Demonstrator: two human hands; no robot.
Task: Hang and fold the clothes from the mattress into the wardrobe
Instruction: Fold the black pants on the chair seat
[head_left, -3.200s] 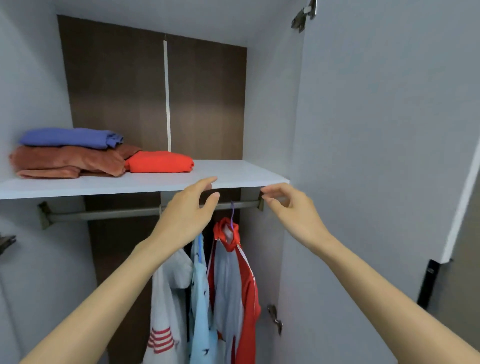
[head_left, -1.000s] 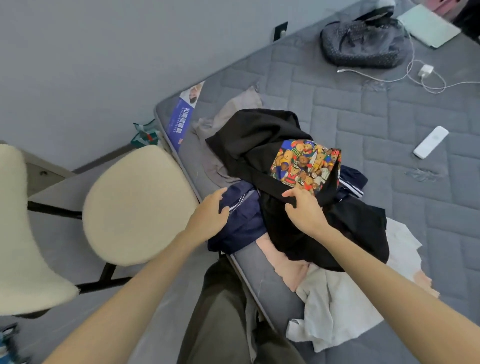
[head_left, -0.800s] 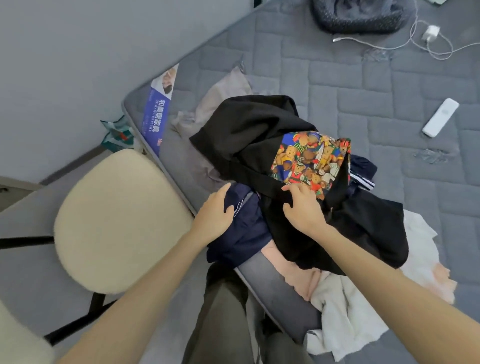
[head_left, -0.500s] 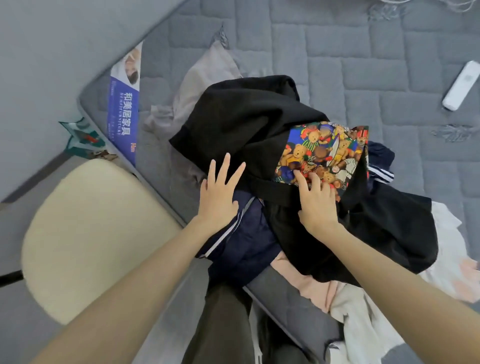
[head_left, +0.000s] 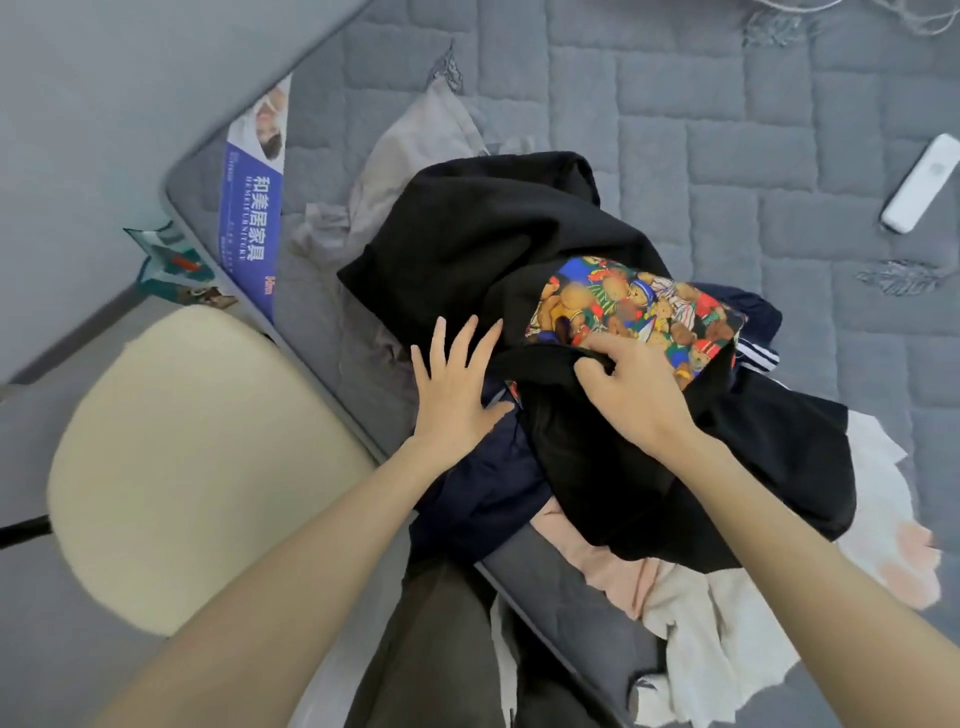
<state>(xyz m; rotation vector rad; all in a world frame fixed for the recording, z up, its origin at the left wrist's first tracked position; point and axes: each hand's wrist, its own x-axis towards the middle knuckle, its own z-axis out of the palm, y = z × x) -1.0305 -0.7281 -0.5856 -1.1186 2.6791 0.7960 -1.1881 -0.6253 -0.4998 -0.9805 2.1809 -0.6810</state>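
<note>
Black top (head_left: 493, 234): on top of the pile at the mattress (head_left: 727, 104) edge, bear print (head_left: 634, 306) up — not yet lifted.
Right hand (head_left: 634, 395): curled round a fold of the black top.
Left hand (head_left: 457, 395): flat, fingers spread wide, pressing on the pile over the navy piece (head_left: 478, 483).
Pile: pink piece (head_left: 608, 571), white piece (head_left: 727, 639) and grey piece (head_left: 415, 140) lie under and around it, all unfolded.
Progress: several garments left, by the look of it. The wardrobe is out of view, so what is done cannot be told.
Around: chair (head_left: 182, 457) beside the mattress, remote (head_left: 919, 182) well apart.
</note>
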